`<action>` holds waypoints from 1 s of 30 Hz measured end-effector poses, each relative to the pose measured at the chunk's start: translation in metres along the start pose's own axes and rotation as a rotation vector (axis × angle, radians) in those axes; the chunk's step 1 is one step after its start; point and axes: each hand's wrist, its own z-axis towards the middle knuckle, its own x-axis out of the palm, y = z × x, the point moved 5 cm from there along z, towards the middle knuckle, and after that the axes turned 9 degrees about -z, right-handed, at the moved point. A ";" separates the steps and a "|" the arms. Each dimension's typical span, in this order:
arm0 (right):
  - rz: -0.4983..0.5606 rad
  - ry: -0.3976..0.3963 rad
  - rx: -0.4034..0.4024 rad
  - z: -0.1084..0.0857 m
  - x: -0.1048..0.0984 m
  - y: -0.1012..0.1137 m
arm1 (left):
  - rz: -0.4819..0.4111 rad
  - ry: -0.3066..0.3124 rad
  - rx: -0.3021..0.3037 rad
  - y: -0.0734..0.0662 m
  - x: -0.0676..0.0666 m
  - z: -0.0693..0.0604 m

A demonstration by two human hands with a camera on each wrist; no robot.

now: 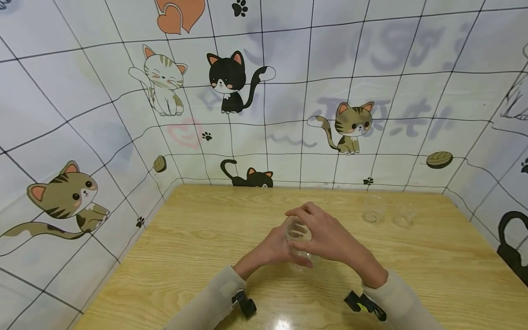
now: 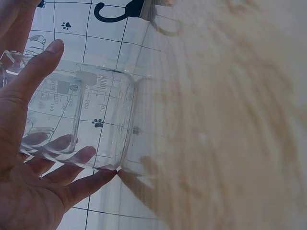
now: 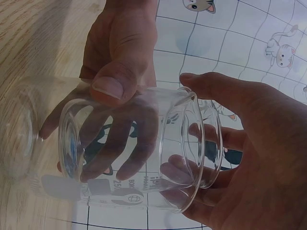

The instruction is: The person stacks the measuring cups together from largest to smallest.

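1. While the left hand (image 1: 277, 246) curls round a larger clear glass beaker (image 2: 108, 136), its thumb lies along one side and its fingers spread over the other; the grip is closed about the wall.
2. Inside that beaker sits a smaller clear glass beaker (image 1: 298, 228), partly lowered: its rim juts past the larger rim, and its base hangs apart from the larger base.
3. Thumb and fingers of the right hand (image 1: 327, 232) grip the smaller beaker near its rim.
4. Both nested beakers are near the middle of the pale yellow wood-grain table (image 1: 206, 238); whether the larger base touches the wood is hard to tell.
5. White printed scale marks and numbers overlap through the two layers of glass, so which beaker bears some of them is unclear.
6. Farther back, to the right on the table, a clear glass beaker (image 1: 371, 216) stands beside another clear glass beaker (image 1: 402, 221), well apart from the hands; wood shows through both.
7. Behind stands a white cat-printed backdrop (image 1: 284, 137) with black grid lines.
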 end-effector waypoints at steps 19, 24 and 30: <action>0.025 0.025 0.032 -0.002 -0.001 -0.002 | -0.023 -0.007 -0.042 0.000 0.001 0.001; 0.036 0.035 0.025 -0.002 0.001 -0.002 | -0.010 0.005 -0.049 0.000 0.002 -0.001; 0.024 0.023 0.007 -0.003 0.001 -0.001 | -0.009 0.016 -0.037 0.001 0.002 -0.002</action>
